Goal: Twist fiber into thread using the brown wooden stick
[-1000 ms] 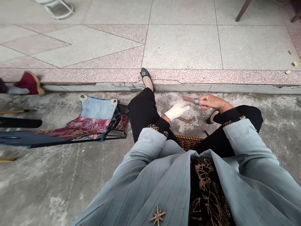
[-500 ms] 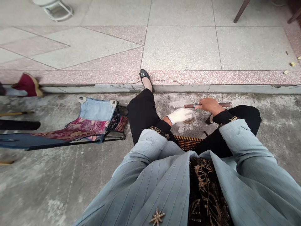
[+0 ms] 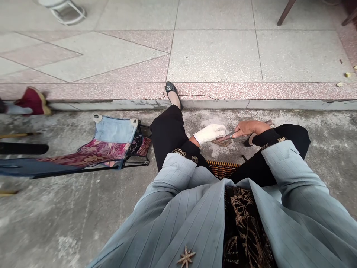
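My right hand (image 3: pixel 247 128), bare, is closed round a brown stick (image 3: pixel 269 122). Some silvery wire or a coil shows round the stick just past my fingers. The stick slants down to the left, its near end beside the glove. My left hand (image 3: pixel 210 134) wears a white knitted glove. Its fingers are curled in at that end of the stick, and what they hold, if anything, is hidden. Just below both hands a small brownish piece (image 3: pixel 223 143) shows against the concrete; I cannot make out its kind. I am sitting with my knees apart over a woven wicker seat (image 3: pixel 223 168).
A folding chair (image 3: pixel 97 149) with floral cloth stands at my left. Beyond it are another person's red shoe (image 3: pixel 32 101) and a wooden handle (image 3: pixel 21 134). A tiled step (image 3: pixel 214 56) rises ahead, with a white stool (image 3: pixel 68 13) on it.
My right hand has tilted the stick, so its left end now points lower toward the gloved hand. My left hand has shifted slightly up and left, and its fingers have curled in.
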`<action>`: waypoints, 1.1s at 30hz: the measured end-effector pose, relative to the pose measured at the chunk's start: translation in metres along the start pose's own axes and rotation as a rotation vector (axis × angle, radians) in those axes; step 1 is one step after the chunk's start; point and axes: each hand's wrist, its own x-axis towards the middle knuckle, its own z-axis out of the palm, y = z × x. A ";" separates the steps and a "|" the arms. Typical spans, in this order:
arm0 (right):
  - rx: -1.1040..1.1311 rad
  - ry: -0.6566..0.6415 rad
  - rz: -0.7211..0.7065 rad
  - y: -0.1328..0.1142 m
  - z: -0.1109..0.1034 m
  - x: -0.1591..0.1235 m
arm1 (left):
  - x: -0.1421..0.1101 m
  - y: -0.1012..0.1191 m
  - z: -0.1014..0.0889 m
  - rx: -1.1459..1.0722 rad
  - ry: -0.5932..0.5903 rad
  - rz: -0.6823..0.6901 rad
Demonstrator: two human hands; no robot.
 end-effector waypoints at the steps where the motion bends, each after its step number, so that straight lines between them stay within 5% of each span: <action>1: 0.034 -0.061 -0.041 -0.001 0.000 -0.002 | 0.000 -0.001 0.001 -0.006 0.009 -0.009; 5: 0.248 -0.117 -0.287 -0.004 0.001 -0.008 | 0.002 -0.006 0.005 -0.056 0.062 -0.017; 8: 0.479 0.221 -0.351 0.000 -0.001 -0.010 | 0.004 -0.007 0.007 -0.110 0.144 -0.071; 11: 0.603 0.601 -0.212 0.009 -0.006 -0.004 | 0.006 -0.006 0.010 -0.096 0.125 -0.082; 15: 0.293 0.720 0.116 0.017 -0.010 0.008 | 0.007 -0.005 0.015 -0.029 0.041 -0.019; 23: -0.197 0.415 0.300 0.012 -0.005 0.022 | 0.006 -0.009 0.019 0.074 -0.027 -0.010; 28: -0.214 0.240 0.302 0.008 -0.003 0.016 | 0.004 -0.005 0.014 0.055 -0.047 -0.036; 33: -0.009 -0.009 0.131 0.009 0.000 0.007 | 0.002 -0.003 0.004 0.019 -0.003 0.001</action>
